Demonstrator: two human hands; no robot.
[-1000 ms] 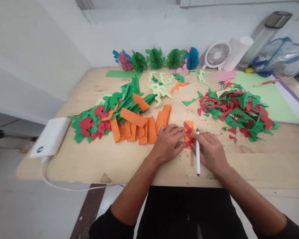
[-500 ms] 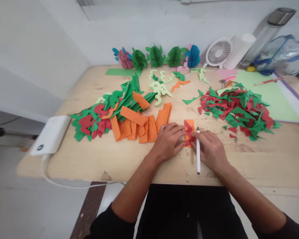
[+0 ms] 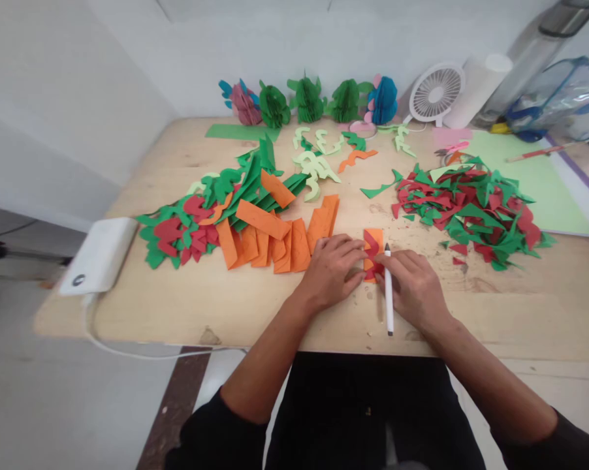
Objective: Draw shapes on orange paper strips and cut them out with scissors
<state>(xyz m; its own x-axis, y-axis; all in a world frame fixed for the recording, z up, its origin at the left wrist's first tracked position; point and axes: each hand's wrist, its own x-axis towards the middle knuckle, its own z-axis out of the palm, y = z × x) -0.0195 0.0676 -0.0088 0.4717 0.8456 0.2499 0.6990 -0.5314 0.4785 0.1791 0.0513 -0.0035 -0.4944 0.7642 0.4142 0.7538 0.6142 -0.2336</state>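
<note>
An orange paper strip lies on the table in front of me, with a red wavy paper cutout on top of it. From the left, my left hand rests its outstretched fingertips on the strip's edge, thumb apart. My right hand is closed around a white pen, whose dark tip points away from me. Fingertips of that hand also touch the red cutout from the right. Parts of the strip and the cutout are hidden beneath the fingers.
Folded orange strips and red and green cutouts lie to the left. Paper scraps are heaped at the right. Honeycomb paper figures and a small fan stand along the wall. A white power bank sits at the left edge.
The view has shifted slightly, so the table sits a little higher in the picture. Both hands keep nearly the same place on the strip and cutout.
</note>
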